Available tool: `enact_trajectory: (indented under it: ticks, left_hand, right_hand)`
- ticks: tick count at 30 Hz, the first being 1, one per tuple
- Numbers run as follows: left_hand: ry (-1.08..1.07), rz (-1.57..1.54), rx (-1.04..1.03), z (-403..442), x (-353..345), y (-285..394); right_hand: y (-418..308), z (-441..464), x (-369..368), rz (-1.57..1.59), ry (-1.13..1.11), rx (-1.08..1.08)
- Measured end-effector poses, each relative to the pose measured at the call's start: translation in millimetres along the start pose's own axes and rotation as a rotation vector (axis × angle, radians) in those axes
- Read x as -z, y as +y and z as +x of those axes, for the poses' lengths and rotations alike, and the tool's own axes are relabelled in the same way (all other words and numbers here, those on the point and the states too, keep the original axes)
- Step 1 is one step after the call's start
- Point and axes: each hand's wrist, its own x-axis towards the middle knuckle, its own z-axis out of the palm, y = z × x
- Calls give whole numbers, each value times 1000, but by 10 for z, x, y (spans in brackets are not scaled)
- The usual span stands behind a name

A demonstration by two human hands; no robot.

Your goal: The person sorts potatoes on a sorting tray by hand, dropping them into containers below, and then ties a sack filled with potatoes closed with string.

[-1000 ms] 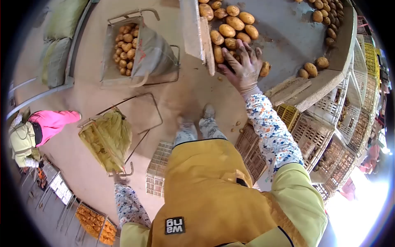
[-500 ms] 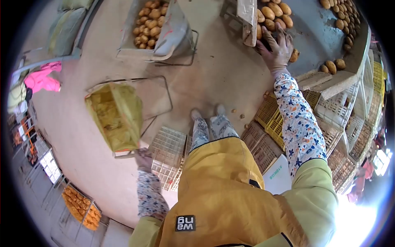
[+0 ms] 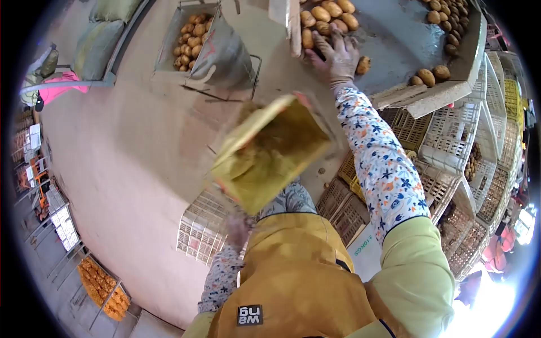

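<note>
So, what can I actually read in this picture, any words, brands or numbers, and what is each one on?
"wa ng", on two lines: dark patch on the yellow-brown apron.
"10KGS", with a sign before it that I can't make out: white panel beside the apron.
Unreadable: red marks on the grey container, and anything on the pale panels at far left.

Left hand (image 3: 238,226) blurring at yellow bag (image 3: 256,176), finger grip showing unclearly. Bag also blurring, hiding person's 2 feet. Right hand (image 3: 341,61) partly covering potatoes (image 3: 321,14). Top edge cropping grey table (image 3: 394,48).
</note>
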Motion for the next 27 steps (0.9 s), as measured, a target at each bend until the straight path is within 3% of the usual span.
enact_trajectory:
  ticks: [2,4,6,8,12,15,17,20,22,23,25,26,27]
  left_hand:
    - [-147,-1154,735,427,-208,702]
    - [-385,-1100,538,591,-590,1143]
    - [-556,-1080,596,663,-943,1624]
    - [-787,-1021,484,704,-1215,1802]
    - [-1038,-956,565,934,-1185,2149]
    - [-854,-661,441,1340,-732,2191]
    - [-859,-771,477,1600,-569,1847]
    - [-822,-608,395,2002,-464,1424]
    - [-657,-647,540,2204,-447,1332]
    - [-677,-643,537,2302,-441,1336]
    - [-623,-361,334,2422,-498,1449]
    - [-690,-273,254,2449,-601,1390]
    - [-708,-279,230,2467,-752,1251]
  right_hand:
    - [-20,19,36,13,-25,-25]
    - [-40,22,59,32,-47,-37]
    - [-68,21,92,30,-78,-58]
    - [-74,9,87,36,-88,-68]
    - [-84,7,107,92,-106,-99]
    - [-88,8,112,99,-109,-113]
    - [-104,20,139,97,-132,-126]
    - [-101,27,170,81,-159,-128]
    - [-116,64,180,40,-199,-123]
    - [-115,96,153,24,-205,-132]
    - [-94,181,181,93,-270,-160]
    - [-158,279,184,54,-393,-265]
    - [-171,378,222,-15,-415,-234]
